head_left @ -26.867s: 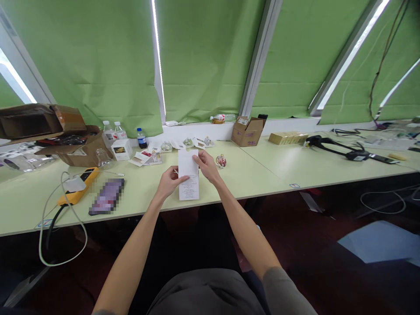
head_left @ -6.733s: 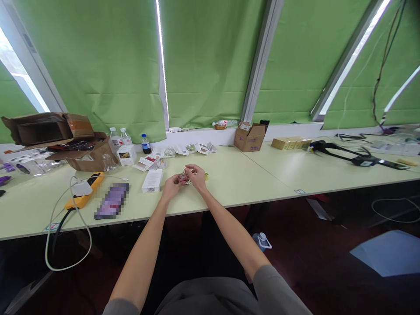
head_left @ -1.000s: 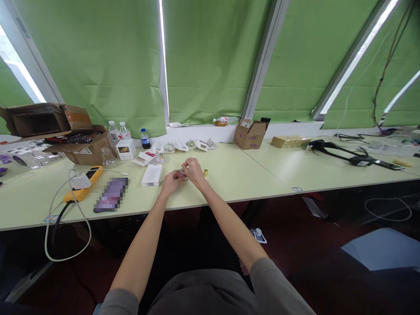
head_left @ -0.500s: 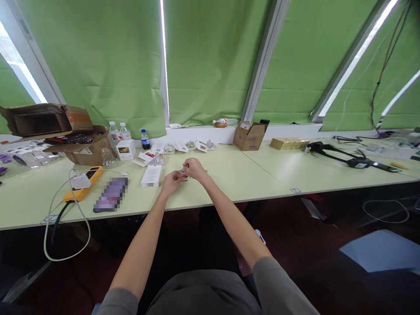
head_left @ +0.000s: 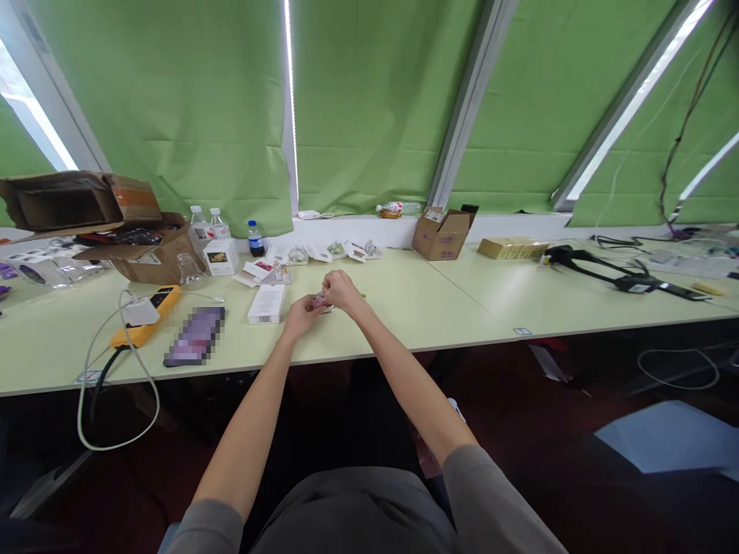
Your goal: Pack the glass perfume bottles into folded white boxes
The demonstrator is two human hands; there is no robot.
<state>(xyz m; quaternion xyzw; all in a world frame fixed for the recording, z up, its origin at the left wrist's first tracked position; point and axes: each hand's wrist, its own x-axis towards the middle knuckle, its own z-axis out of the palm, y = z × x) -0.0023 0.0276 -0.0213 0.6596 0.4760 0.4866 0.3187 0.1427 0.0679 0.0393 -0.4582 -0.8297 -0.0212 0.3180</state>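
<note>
Both hands meet over the pale green table. My left hand cups a small round glass bottle with pink contents. My right hand is closed with its fingertips pinched at the top of that bottle. A white carton with a barcode lies flat just left of my left hand. The small gold cap seen earlier is hidden behind my right hand.
A yellow power strip with a white plug and cable and a dark phone lie at left. Brown boxes, water bottles and small packages line the back. An open carton and a black tool sit at right.
Earlier I held a white paper sheet; now the hands hold the glass bottle. Over the last second the hands stay together on it, and the gold cap has gone out of sight behind my right hand.
</note>
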